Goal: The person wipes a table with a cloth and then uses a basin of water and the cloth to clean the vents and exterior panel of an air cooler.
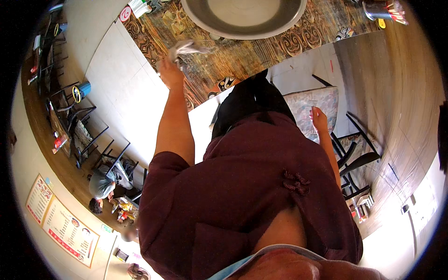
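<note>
My left hand (171, 75) is over the left edge of a table with a patterned wood-look top (241, 56). A crumpled, pale cloth (187, 47) is in its grip, blurred and lying out towards the table's middle. Beyond the cloth, a large round metal basin (245, 34) rests on the tabletop, cut off by the top of the view. My right hand (319, 119) hangs low at my side, above a chair seat with a faded pattern (311, 101). Its fingers look slightly bent, but whether they hold anything is unclear.
A dark holder with sticks (376, 10) stands at the table's far right. A round number tag (125, 14) marks the far left corner. Black-framed chairs (360, 157) are behind me on the right. At left, a seated person (101, 185) is by another table; a blue bin (82, 91) is nearby.
</note>
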`<state>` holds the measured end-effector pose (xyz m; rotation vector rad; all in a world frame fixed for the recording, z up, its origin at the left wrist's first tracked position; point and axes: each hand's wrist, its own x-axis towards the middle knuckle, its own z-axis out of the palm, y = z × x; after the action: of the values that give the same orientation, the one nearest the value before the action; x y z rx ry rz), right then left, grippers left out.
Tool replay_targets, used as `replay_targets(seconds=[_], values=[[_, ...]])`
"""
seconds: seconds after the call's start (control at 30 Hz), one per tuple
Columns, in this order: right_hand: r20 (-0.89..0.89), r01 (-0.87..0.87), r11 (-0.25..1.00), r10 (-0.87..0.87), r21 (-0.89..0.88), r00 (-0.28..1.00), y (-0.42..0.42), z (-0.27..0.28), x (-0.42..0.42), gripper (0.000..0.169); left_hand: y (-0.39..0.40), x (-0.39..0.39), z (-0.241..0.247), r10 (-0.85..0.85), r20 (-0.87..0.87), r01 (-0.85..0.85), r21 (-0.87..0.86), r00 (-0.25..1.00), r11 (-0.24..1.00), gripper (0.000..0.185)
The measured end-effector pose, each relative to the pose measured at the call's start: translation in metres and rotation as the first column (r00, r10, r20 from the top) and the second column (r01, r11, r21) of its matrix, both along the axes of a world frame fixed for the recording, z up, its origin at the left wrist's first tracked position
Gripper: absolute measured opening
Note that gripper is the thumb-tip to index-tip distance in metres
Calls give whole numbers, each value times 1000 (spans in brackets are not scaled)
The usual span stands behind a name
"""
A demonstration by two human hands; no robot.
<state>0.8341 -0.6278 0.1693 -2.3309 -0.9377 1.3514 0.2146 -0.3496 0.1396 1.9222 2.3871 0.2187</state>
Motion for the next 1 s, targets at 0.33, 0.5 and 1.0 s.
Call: replay_targets(seconds=[0.33,0.5,1.0], values=[[66,-240,937,264,-254,962,-52,-19,22,45,-54,194,36,-461,139,463,20,876,886,37],[-36,-102,991,99,-82,994,3,10,-3,47,-66,148,60,-635,125,645,-55,762,762,39],[15,-240,934,252,-264,968,-86,-27,9,44,-81,29,31,-17,288,67,-167,958,984,46]])
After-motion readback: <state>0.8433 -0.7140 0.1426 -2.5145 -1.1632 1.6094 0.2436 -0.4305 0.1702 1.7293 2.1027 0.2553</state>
